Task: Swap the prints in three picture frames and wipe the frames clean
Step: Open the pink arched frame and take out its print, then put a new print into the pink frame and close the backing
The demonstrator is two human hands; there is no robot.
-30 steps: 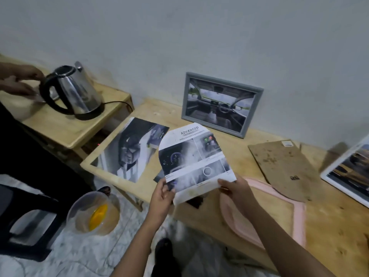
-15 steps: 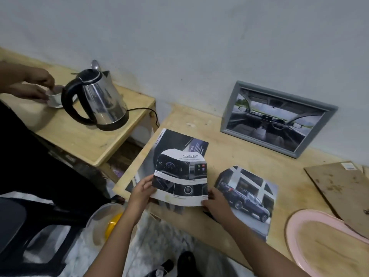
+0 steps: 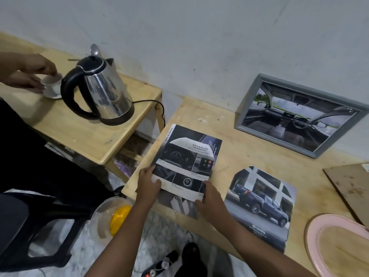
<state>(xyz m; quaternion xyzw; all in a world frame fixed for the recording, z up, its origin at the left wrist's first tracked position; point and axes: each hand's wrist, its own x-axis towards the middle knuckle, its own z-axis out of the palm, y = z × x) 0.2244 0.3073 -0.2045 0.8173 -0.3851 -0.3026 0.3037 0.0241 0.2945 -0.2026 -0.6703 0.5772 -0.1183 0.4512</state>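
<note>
Lowered since a second ago, the dashboard print (image 3: 185,166) lay over the dark print (image 3: 189,136) at the table's (image 3: 235,152) left end, your left hand (image 3: 148,183) and right hand (image 3: 210,198) each pinching its near edge; right of it lay the truck print (image 3: 263,204), the grey frame (image 3: 299,114) leaning against the wall behind.

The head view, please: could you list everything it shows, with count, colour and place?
Table: one, pale wood, right.
Side table: one, pale wood, left.
Kettle: one, steel and black, on side table.
Cup: one, white, behind kettle, another person's hands on it.
Framed picture: one, grey, leaning on wall.
Loose prints: three; dashboard print held, over a grey print; truck print right.
Board: one, brown, far right.
Pink frame: one, bottom right.
Bowl: one, clear, floor.
Left hand, right hand: grip dashboard print.
</note>
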